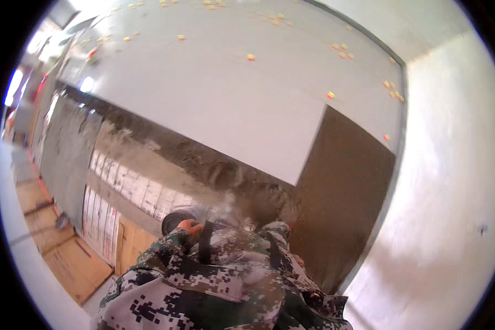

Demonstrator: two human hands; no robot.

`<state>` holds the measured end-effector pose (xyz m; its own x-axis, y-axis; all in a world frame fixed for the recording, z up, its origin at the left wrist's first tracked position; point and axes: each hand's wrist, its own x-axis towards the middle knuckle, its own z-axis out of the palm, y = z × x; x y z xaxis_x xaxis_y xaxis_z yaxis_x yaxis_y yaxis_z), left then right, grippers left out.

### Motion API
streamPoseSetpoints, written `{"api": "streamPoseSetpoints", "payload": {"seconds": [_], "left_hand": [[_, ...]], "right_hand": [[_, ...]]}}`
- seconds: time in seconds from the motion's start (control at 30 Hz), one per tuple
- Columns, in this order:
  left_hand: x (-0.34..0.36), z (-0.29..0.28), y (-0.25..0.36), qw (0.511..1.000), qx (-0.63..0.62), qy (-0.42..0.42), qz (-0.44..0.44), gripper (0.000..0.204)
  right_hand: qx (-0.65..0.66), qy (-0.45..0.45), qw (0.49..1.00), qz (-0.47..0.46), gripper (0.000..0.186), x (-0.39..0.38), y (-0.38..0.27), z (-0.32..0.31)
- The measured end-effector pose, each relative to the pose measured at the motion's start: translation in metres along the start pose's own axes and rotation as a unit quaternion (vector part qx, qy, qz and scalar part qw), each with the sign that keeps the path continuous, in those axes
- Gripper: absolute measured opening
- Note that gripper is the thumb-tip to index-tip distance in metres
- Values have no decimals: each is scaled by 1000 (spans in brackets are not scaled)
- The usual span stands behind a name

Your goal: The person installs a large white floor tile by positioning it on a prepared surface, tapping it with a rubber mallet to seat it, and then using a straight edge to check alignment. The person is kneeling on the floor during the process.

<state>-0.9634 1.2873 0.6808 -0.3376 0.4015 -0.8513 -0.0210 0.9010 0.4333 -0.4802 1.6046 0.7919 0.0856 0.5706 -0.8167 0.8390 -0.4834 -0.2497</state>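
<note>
My left hand [191, 226] is at the rim of a dark round bucket [174, 218], with its fingers curled against the edge. Of my right hand [298, 260] only a small part shows beside my camouflage sleeve; its fingers are hidden. In front of me runs a rough strip of wet grey mortar [225, 171], along the edge of large pale floor tiles [214, 104]. A smooth, dark grey-brown rectangle [344, 192] fills the corner between those tiles and the right wall.
Small yellow-and-red tile wedges [251, 57] stand along the tile joints. A white wall [451, 165] rises on the right. To the left are stacked white boxes [100, 220], a grey slab-like surface [69, 148] and flat brown cardboard boxes [77, 267].
</note>
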Motion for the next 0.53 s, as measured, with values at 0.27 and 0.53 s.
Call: {"api": "streamPoseSetpoints", "payload": {"seconds": [0.27,0.53], "left_hand": [[-36,-9,-46,978,-157,63,-119,63],[-88,104,-65,926,-335,67,-160,56]], "right_hand": [[-149,-134,977,-68,39,68,-148,53],[-298,-256,911,-125,41,130,-320,104]]}}
